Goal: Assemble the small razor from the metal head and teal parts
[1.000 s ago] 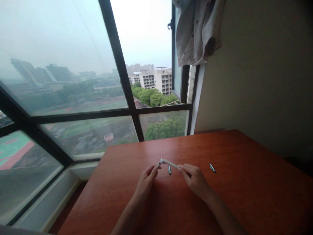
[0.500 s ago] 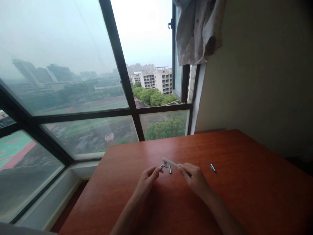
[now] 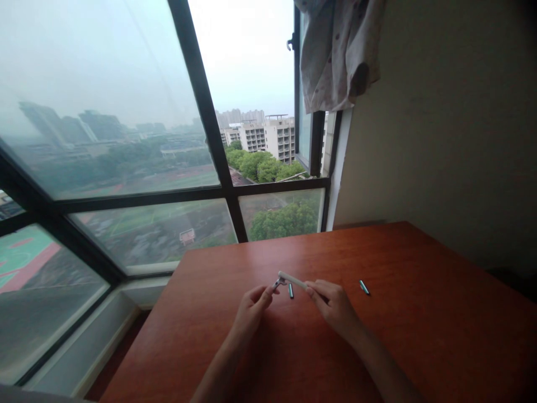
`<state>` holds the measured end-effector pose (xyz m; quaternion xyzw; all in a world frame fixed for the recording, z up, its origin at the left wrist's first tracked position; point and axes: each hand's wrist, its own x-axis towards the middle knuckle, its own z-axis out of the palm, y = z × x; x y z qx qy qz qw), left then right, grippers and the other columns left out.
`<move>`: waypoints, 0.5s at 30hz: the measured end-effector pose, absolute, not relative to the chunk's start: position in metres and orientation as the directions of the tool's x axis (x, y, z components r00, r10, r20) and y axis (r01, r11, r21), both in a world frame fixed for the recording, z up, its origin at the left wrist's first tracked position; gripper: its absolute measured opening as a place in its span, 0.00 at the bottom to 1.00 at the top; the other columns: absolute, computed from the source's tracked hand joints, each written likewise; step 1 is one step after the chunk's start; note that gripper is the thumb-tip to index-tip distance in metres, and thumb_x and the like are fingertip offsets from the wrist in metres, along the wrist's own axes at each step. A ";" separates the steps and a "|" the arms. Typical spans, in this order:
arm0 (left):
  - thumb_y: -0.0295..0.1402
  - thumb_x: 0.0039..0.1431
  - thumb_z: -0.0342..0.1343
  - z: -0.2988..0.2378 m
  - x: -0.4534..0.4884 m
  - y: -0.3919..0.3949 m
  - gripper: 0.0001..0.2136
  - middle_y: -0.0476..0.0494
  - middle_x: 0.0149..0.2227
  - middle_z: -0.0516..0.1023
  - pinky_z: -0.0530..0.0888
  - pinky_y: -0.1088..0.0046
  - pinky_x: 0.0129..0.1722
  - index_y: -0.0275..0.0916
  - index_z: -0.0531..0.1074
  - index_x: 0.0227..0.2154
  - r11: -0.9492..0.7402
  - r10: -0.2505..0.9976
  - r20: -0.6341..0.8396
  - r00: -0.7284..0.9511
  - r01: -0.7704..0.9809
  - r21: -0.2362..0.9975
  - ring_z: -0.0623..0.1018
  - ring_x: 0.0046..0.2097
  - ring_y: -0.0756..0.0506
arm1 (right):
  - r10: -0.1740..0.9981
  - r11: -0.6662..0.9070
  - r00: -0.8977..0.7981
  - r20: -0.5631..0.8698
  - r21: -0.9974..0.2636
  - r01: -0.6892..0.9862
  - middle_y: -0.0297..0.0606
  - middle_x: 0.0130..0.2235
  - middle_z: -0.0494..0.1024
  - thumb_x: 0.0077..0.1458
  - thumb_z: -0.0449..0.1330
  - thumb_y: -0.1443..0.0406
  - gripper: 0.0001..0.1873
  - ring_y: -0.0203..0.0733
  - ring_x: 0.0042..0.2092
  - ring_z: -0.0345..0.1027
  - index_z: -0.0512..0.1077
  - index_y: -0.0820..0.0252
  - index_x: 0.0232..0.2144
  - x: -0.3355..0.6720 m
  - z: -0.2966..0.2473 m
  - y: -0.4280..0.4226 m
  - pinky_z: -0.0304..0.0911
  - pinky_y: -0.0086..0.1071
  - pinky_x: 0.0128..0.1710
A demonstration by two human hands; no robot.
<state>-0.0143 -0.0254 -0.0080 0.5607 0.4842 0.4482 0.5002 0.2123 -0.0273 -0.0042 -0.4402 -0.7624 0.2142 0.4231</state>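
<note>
Left hand (image 3: pixel 255 305) pinches small silver metal piece (image 3: pixel 276 285); right hand (image 3: pixel 329 299) pinches slim white rod (image 3: pixel 292 279), ends apparently meeting between them; handling seems unfinished. Slim dark-green strips (image 3: pixel 364 287) lie unheld, at right hand's ten and two o'clock.

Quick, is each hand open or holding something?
Left hand: closed, holding a small silvery piece.
Right hand: closed, holding a pale stick.

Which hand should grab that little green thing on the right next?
Probably the right hand: it holds a white stick, but it's closer to the small green piece than the left hand.
</note>
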 end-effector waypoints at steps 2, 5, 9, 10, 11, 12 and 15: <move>0.48 0.54 0.55 -0.009 -0.013 -0.026 0.19 0.51 0.22 0.60 0.57 0.77 0.26 0.33 0.77 0.31 -0.036 0.989 0.018 0.150 0.118 0.992 0.59 0.26 0.50 | 0.855 0.513 -0.235 0.462 -0.690 0.511 0.37 0.26 0.74 0.63 0.48 0.58 0.19 0.39 0.29 0.67 0.76 0.60 0.32 0.213 -0.005 -0.027 0.57 0.29 0.28; 0.48 0.55 0.54 -0.010 -0.013 -0.026 0.20 0.51 0.22 0.60 0.57 0.77 0.26 0.33 0.77 0.31 -0.055 0.989 0.032 0.145 0.153 0.987 0.60 0.26 0.50 | 0.853 0.516 -0.240 0.463 -0.679 0.523 0.37 0.26 0.74 0.63 0.47 0.58 0.19 0.39 0.29 0.67 0.75 0.61 0.32 0.213 -0.006 -0.026 0.57 0.28 0.28; 0.48 0.56 0.52 -0.010 -0.016 -0.023 0.20 0.52 0.22 0.59 0.58 0.78 0.25 0.32 0.77 0.31 -0.092 0.991 0.070 0.111 0.201 0.975 0.60 0.26 0.50 | 0.852 0.523 -0.275 0.446 -0.689 0.501 0.37 0.28 0.74 0.63 0.48 0.60 0.18 0.39 0.30 0.67 0.76 0.60 0.35 0.212 -0.005 -0.027 0.57 0.28 0.29; 0.48 0.56 0.52 -0.009 -0.016 -0.023 0.21 0.52 0.22 0.59 0.58 0.77 0.26 0.32 0.77 0.31 -0.096 0.992 0.077 0.099 0.213 0.972 0.60 0.26 0.50 | 0.852 0.523 -0.284 0.440 -0.694 0.495 0.37 0.28 0.75 0.63 0.49 0.60 0.17 0.39 0.30 0.67 0.76 0.60 0.35 0.212 -0.004 -0.028 0.57 0.28 0.30; 0.48 0.56 0.52 -0.009 -0.016 -0.023 0.21 0.52 0.22 0.60 0.59 0.77 0.26 0.32 0.77 0.32 -0.101 0.993 0.084 0.084 0.224 0.969 0.61 0.26 0.50 | 0.852 0.523 -0.291 0.434 -0.697 0.491 0.37 0.29 0.75 0.63 0.49 0.60 0.17 0.39 0.31 0.68 0.76 0.60 0.36 0.212 -0.004 -0.028 0.57 0.28 0.30; 0.48 0.56 0.52 -0.009 -0.016 -0.023 0.21 0.52 0.22 0.60 0.59 0.77 0.26 0.32 0.77 0.32 -0.106 0.993 0.092 0.073 0.235 0.966 0.61 0.26 0.50 | 0.853 0.522 -0.296 0.430 -0.699 0.489 0.37 0.29 0.75 0.63 0.49 0.61 0.16 0.39 0.31 0.68 0.76 0.60 0.37 0.213 -0.004 -0.028 0.57 0.28 0.31; 0.47 0.56 0.53 -0.010 -0.014 -0.025 0.20 0.50 0.22 0.65 0.61 0.76 0.26 0.32 0.78 0.34 -0.134 0.991 0.120 0.067 0.285 0.949 0.63 0.26 0.49 | 0.861 0.507 -0.269 0.431 -0.693 0.513 0.37 0.30 0.75 0.62 0.50 0.62 0.15 0.39 0.32 0.68 0.76 0.59 0.37 0.214 -0.006 -0.027 0.57 0.29 0.31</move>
